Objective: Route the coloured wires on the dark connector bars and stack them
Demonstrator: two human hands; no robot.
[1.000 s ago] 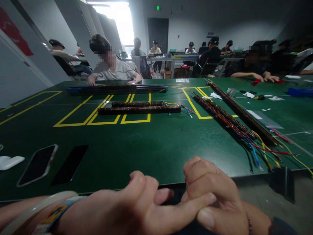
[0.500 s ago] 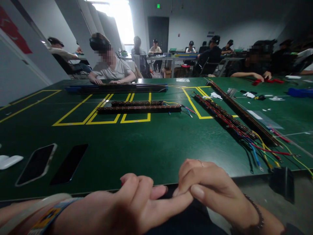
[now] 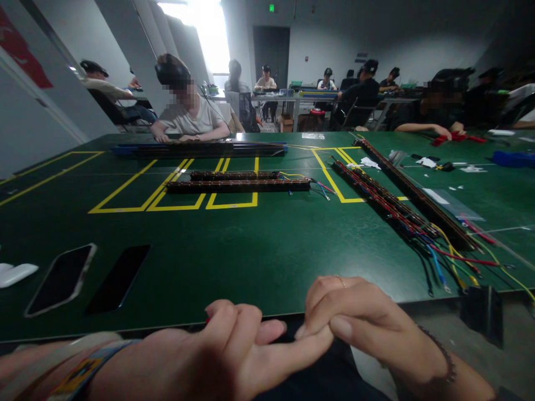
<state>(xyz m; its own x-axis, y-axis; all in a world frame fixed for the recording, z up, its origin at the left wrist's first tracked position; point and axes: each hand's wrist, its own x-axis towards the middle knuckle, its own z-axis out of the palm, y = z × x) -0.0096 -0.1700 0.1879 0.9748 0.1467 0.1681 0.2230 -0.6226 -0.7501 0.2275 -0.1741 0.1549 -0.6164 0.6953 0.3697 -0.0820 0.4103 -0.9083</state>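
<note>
The right hand (image 3: 371, 317) has its grip clamped on an outstretched finger of the left hand (image 3: 234, 351), whose fingers curl loosely; whether that grip is closed, I cannot tell. Lifting anything would call for parting them. Beyond, on the green tabletop (image 3: 251, 250), long dark bars with coloured wires (image 3: 382, 195) lie at one o'clock.
</note>
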